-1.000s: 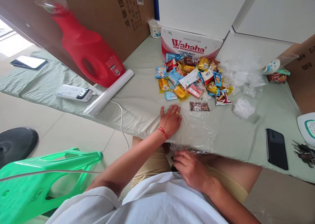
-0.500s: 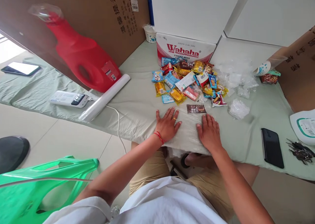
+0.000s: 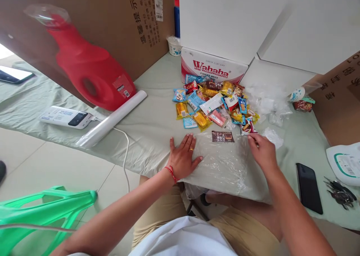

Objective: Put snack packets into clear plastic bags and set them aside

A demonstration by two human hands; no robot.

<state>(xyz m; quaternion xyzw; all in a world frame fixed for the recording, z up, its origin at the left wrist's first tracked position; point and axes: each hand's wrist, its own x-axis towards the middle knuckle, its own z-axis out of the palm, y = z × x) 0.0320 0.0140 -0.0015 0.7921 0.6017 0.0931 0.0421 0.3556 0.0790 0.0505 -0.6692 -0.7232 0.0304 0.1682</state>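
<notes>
My left hand (image 3: 182, 156) lies flat with fingers spread on the left part of a sheet of clear plastic film (image 3: 219, 162) at the table's front. On the film's far part rests a brown cocoa snack packet (image 3: 223, 136). My right hand (image 3: 262, 151) is closed, thumb and fingers together, by the film's right edge. Its fingertips meet the lower edge of a maroon and white snack packet (image 3: 248, 127); whether they pinch the packet or the film I cannot tell. Behind lies a heap of small wrapped snacks (image 3: 209, 104).
A white roll (image 3: 112, 119), power bank (image 3: 66, 117) and red jug (image 3: 92, 68) are at left. Crumpled clear plastic (image 3: 266, 98) lies right of the heap, before a Wahaha carton (image 3: 213, 66). A black phone (image 3: 309, 188) and keys (image 3: 340, 192) lie at right.
My right hand has lifted off the film and moved right and away from me to the maroon packet, its fingers now closed. The left hand stays flat on the film. The view has shifted slightly.
</notes>
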